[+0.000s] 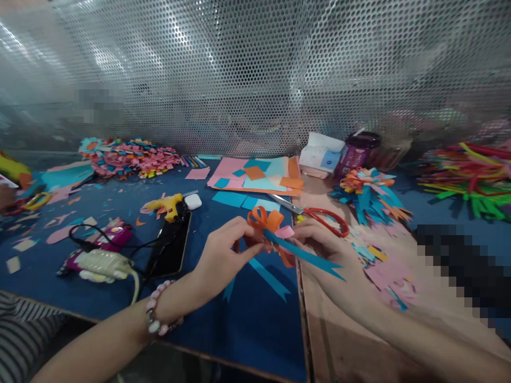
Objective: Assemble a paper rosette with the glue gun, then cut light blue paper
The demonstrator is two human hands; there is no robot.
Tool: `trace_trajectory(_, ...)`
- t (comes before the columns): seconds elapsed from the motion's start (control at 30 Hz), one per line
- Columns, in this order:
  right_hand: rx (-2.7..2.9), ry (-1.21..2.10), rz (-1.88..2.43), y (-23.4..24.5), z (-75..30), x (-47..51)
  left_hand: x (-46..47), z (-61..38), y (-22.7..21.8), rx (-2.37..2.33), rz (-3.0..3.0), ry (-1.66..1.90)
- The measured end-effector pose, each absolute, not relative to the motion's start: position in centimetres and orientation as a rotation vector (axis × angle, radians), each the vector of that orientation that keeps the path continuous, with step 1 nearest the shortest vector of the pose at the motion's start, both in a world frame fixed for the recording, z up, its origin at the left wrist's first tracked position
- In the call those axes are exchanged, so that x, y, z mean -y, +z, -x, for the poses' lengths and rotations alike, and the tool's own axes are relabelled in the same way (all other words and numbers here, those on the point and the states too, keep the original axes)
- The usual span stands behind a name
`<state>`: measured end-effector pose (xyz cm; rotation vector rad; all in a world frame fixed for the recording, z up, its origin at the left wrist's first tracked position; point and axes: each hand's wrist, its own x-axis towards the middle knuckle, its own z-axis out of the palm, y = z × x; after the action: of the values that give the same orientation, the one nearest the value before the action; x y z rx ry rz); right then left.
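Between my hands is a paper bow (275, 219) with orange loops, a small pink piece and blue tails cut to a notch at the ends. My left hand (223, 247), with a beaded bracelet on the wrist, pinches the bow's left side between thumb and fingers. From the right, my right hand (327, 255) grips its other side by the pink piece; a blue tail crosses in front of those fingers and partly hides them. Red-handled scissors (327, 219) lie just beyond my right hand. Blue paper strips (241, 201) lie behind the bow.
Stacked coloured paper (227, 173) lies at the back. A yellow glue gun (170, 206), a black phone (171, 250) and a power strip (106, 261) with cables sit left. Finished bows (367, 194) are piled right, near paper scraps (389, 274). Another person's hand (6, 196) shows far left.
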<state>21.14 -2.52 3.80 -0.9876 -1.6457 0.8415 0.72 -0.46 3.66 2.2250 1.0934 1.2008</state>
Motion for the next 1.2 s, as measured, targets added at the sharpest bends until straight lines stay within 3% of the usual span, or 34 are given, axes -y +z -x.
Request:
trace_trajectory(0.73, 1.637, 0.867, 0.978, 3.93, -20.95, 2.55, 0.87, -0.75, 4.07, -0.976, -2.361, 1.384)
trace_trajectory(1.2, 1.657, 0.831, 0.967, 3.61, -20.95, 2.5, 0.69, -0.61, 3.83, -1.04, -2.432, 1.279)
